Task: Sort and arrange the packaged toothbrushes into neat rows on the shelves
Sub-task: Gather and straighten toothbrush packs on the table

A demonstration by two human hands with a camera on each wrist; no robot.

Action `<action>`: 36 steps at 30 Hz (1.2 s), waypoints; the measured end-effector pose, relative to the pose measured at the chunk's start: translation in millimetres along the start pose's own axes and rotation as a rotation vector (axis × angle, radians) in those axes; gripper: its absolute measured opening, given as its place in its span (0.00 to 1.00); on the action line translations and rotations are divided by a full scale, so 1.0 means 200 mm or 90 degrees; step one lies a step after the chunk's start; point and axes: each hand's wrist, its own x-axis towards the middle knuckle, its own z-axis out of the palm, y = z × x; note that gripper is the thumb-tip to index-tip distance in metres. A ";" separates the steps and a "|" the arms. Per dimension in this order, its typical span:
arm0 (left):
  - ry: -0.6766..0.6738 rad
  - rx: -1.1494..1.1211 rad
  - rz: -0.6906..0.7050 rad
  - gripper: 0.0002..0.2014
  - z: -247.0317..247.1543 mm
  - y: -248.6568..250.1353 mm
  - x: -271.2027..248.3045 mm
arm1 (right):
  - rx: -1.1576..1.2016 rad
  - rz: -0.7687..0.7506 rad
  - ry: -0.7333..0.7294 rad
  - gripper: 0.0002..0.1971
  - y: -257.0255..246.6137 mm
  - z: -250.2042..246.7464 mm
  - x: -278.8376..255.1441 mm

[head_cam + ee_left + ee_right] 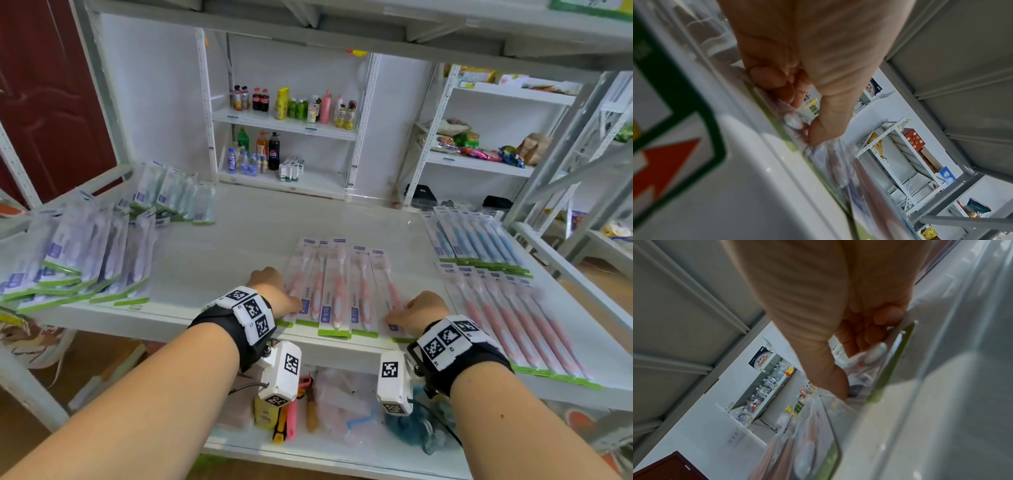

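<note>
Shop interior with white metal racking; bottled drinks (274,113) stand on a rear rack, snack packs on another to the right. The working area is a white shelf (222,253) at waist height.

A group of five packaged pink toothbrushes (337,291) lies side by side near the front edge of the shelf, green card ends toward the person. The left hand (274,291) sits at the left end of this group; in the left wrist view its fingers (774,81) are curled, thumb tip pressing down on the clear blister of the outermost pack, fingertips at the pack's green bottom edge. The right hand (423,310) sits at the right end of the group; in the right wrist view its fingers (885,316) are curled over the outermost pack, thumb down on the plastic. Whether either hand fully grips its pack or only presses on it cannot be told.

Beyond the right-hand fingers, a neat row of pink packs (520,325) lies at the front with a row of blue packs (476,240) behind it. Beyond the left-hand fingers, a loose heap of purple-labelled packs (85,260) lies at the shelf's left end, with green-tinted packs (174,198) further back.
</note>
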 end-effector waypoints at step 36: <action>0.020 -0.660 0.097 0.07 0.01 0.33 -0.11 | 0.671 -0.122 0.010 0.17 0.47 -0.29 0.13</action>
